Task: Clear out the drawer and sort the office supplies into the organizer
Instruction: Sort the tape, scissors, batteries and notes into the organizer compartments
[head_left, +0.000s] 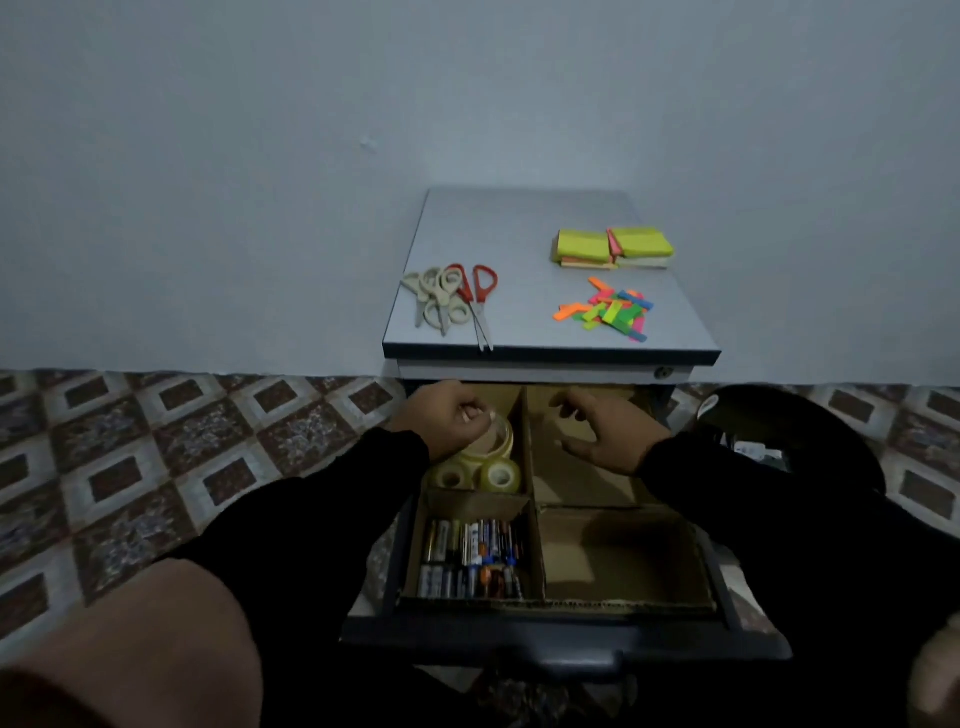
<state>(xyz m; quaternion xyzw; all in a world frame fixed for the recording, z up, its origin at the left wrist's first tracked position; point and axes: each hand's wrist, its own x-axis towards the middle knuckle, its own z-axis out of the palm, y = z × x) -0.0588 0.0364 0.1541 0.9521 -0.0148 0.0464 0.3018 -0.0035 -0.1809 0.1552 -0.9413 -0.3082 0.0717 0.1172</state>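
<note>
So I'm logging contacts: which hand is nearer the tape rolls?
Left. The left hand rests on the tape rolls; the right hand hovers over the neighbouring compartment, across the divider.

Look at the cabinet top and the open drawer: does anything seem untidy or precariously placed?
The red-handled scissors lie with their blade tips poking just past the front edge of the cabinet top. The colored sticky flags are strewn in a loose heap rather than stacked.
</note>
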